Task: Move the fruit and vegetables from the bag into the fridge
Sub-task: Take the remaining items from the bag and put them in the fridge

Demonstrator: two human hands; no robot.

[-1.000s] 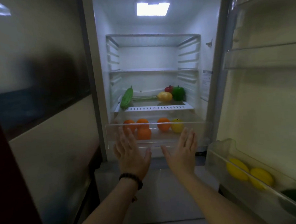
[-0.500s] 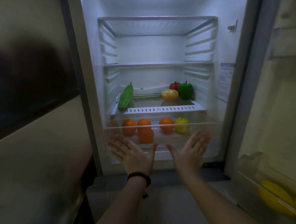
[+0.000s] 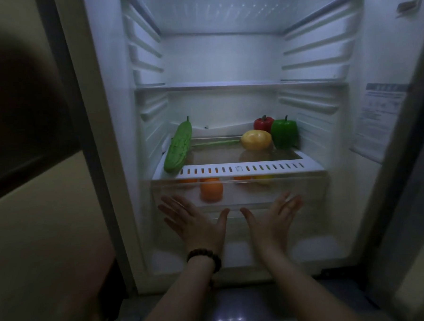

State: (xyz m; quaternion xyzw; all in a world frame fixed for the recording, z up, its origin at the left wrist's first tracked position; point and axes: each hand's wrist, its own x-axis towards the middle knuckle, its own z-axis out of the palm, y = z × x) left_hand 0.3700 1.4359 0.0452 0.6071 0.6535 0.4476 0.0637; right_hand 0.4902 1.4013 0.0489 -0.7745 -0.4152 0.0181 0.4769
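Observation:
Both my hands press flat against the front of the clear crisper drawer [image 3: 305, 187] at the bottom of the open fridge. My left hand [image 3: 197, 222], with a dark bead bracelet on the wrist, and my right hand [image 3: 273, 221] have their fingers spread and straight. An orange [image 3: 211, 192] shows through the drawer front, with more oranges and a yellow fruit partly hidden behind the drawer cover. On the shelf above lie a green bitter gourd [image 3: 178, 147], a long green bean [image 3: 215, 143], a yellow lemon [image 3: 256, 139], a red pepper [image 3: 263, 123] and a green pepper [image 3: 284, 133].
The white slotted drawer cover [image 3: 241, 169] runs just above my hands. A glass shelf [image 3: 226, 84] higher up carries nothing. The open fridge door [image 3: 414, 198] stands at the right, and a beige cabinet front [image 3: 37, 230] fills the left.
The drawer has slid inward under my palms, so most of the fruit in it is now hidden beneath the cover. My view has moved closer to the fridge.

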